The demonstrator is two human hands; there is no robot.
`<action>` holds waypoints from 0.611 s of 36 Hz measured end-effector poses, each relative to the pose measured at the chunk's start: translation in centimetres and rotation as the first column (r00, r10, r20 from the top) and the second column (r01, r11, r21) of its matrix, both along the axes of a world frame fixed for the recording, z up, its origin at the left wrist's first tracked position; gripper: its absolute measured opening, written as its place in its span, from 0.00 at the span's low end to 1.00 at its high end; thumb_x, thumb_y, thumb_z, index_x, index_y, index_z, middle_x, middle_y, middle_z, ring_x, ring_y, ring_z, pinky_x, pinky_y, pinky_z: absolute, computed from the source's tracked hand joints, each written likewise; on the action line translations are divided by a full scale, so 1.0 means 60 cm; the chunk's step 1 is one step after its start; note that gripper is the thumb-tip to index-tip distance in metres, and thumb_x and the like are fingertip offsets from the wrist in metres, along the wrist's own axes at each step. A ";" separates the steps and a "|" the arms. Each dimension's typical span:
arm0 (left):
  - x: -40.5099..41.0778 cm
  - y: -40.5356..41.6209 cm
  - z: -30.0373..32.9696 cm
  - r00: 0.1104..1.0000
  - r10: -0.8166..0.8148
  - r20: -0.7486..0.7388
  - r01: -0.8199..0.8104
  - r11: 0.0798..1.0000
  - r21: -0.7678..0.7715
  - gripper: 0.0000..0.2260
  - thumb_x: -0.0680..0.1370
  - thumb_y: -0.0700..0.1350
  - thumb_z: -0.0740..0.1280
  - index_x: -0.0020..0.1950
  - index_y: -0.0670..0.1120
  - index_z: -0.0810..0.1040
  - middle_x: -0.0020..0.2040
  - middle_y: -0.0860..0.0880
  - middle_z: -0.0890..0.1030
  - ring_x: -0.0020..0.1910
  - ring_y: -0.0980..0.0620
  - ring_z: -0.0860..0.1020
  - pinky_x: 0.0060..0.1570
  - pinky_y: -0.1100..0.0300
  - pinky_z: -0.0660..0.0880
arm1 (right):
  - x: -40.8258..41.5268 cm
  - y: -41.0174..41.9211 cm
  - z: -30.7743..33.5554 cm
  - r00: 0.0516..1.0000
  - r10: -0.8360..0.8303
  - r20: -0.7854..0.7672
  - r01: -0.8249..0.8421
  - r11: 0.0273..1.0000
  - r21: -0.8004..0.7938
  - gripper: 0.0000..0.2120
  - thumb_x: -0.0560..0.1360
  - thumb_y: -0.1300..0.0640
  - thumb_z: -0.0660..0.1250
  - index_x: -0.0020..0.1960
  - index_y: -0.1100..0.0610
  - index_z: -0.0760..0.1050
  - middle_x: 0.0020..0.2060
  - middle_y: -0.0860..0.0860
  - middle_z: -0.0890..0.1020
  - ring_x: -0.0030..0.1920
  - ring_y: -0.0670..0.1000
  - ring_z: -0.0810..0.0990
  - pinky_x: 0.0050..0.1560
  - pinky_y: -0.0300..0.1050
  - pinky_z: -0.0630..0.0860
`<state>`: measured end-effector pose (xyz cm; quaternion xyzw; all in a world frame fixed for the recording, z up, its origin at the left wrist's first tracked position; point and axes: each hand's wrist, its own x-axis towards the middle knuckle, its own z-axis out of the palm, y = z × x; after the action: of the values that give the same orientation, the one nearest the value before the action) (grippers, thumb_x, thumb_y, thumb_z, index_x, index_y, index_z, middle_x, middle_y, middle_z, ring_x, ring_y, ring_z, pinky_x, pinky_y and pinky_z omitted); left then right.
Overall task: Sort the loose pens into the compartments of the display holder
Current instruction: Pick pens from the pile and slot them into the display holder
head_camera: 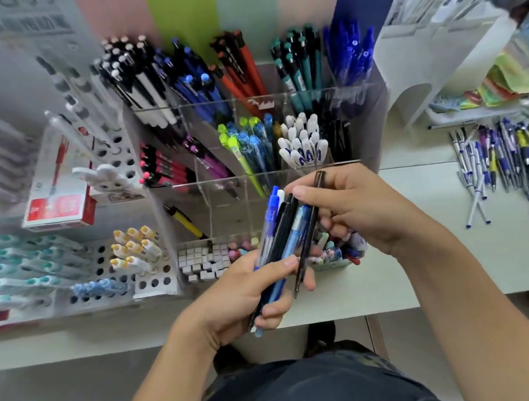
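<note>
My left hand (236,295) grips a bundle of pens (276,229), blue, black and white-capped, held upright in front of the clear acrylic display holder (252,176). My right hand (357,203) pinches one thin black pen (310,233) at the right side of the bundle, its top sticking up past my fingers. The holder's compartments hold sorted pens: black-and-white, blue, orange, teal and dark blue at the back, pink, purple, green-blue and white-capped in the middle. A single yellow pen (185,221) lies in a front compartment.
A heap of loose pens (521,170) lies on the white counter (407,278) at the right. A red box (57,205) and white peg racks with pens (136,255) stand at the left. Small erasers (203,262) fill a front tray. A white stand (435,62) rises at the back right.
</note>
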<state>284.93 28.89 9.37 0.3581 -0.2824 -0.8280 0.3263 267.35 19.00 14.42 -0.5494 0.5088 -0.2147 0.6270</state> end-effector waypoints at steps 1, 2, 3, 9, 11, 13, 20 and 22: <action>0.002 -0.001 0.001 1.000 0.011 -0.004 -0.011 1.000 0.003 0.15 0.81 0.46 0.63 0.66 0.42 0.75 0.49 0.43 0.80 0.25 0.56 0.63 0.20 0.68 0.62 | 0.003 -0.001 0.001 1.000 0.016 0.013 -0.016 1.000 0.008 0.06 0.80 0.61 0.69 0.54 0.61 0.84 0.31 0.51 0.79 0.26 0.44 0.69 0.22 0.34 0.65; 0.004 -0.001 0.002 1.000 0.022 -0.004 -0.022 1.000 0.008 0.16 0.81 0.46 0.63 0.67 0.41 0.75 0.49 0.44 0.80 0.24 0.56 0.62 0.20 0.67 0.62 | 0.006 -0.002 0.001 1.000 0.020 0.022 -0.020 1.000 0.008 0.05 0.79 0.62 0.70 0.52 0.60 0.84 0.33 0.52 0.79 0.27 0.45 0.69 0.22 0.34 0.65; 0.007 -0.002 0.003 1.000 0.030 0.000 -0.030 1.000 0.011 0.17 0.82 0.46 0.63 0.68 0.40 0.74 0.49 0.44 0.80 0.24 0.56 0.62 0.20 0.67 0.62 | 0.009 -0.003 -0.001 1.000 0.010 0.027 -0.010 1.000 0.000 0.04 0.78 0.62 0.71 0.50 0.59 0.84 0.33 0.53 0.79 0.27 0.45 0.68 0.23 0.34 0.65; 0.009 -0.003 0.004 0.995 0.085 0.045 -0.085 0.996 0.002 0.10 0.81 0.46 0.64 0.57 0.48 0.83 0.52 0.43 0.82 0.24 0.56 0.63 0.20 0.67 0.59 | 0.021 -0.007 -0.011 0.986 -0.124 0.107 0.121 0.992 0.035 0.04 0.79 0.65 0.69 0.47 0.60 0.82 0.29 0.49 0.79 0.25 0.44 0.67 0.21 0.34 0.64; 0.010 -0.002 0.003 0.995 0.075 0.067 -0.074 0.997 -0.009 0.10 0.80 0.46 0.64 0.58 0.49 0.83 0.52 0.44 0.82 0.23 0.57 0.62 0.20 0.67 0.58 | 0.020 -0.012 -0.009 0.963 -0.222 0.153 0.208 0.973 0.099 0.04 0.79 0.65 0.69 0.47 0.59 0.82 0.31 0.50 0.79 0.25 0.43 0.68 0.21 0.34 0.64; 0.012 0.001 0.001 0.993 0.060 0.099 -0.059 0.998 -0.018 0.13 0.80 0.46 0.64 0.63 0.46 0.79 0.49 0.45 0.80 0.23 0.57 0.61 0.20 0.67 0.57 | 0.015 -0.020 -0.007 0.941 -0.290 0.177 0.270 0.954 0.129 0.05 0.79 0.65 0.69 0.47 0.58 0.82 0.35 0.54 0.78 0.26 0.44 0.68 0.21 0.34 0.64; 0.009 -0.003 0.004 0.974 0.050 0.222 -0.051 0.999 -0.001 0.19 0.78 0.50 0.67 0.63 0.39 0.71 0.35 0.50 0.69 0.24 0.57 0.59 0.21 0.66 0.54 | 0.007 -0.020 -0.004 0.957 -0.214 0.196 0.211 0.977 0.037 0.05 0.82 0.62 0.65 0.48 0.56 0.77 0.39 0.58 0.77 0.27 0.47 0.69 0.22 0.37 0.66; 0.009 -0.007 0.008 0.962 0.026 0.273 -0.018 0.999 -0.031 0.11 0.80 0.50 0.66 0.56 0.44 0.72 0.35 0.50 0.67 0.25 0.56 0.59 0.22 0.65 0.55 | 0.008 -0.012 -0.007 0.962 -0.171 0.213 0.170 0.985 0.023 0.05 0.83 0.61 0.64 0.50 0.57 0.78 0.38 0.57 0.78 0.27 0.47 0.69 0.22 0.37 0.66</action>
<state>285.46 28.47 9.82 0.4674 -0.3323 -0.7629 0.2984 267.84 18.28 14.02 -0.4758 0.4843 -0.3247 0.6585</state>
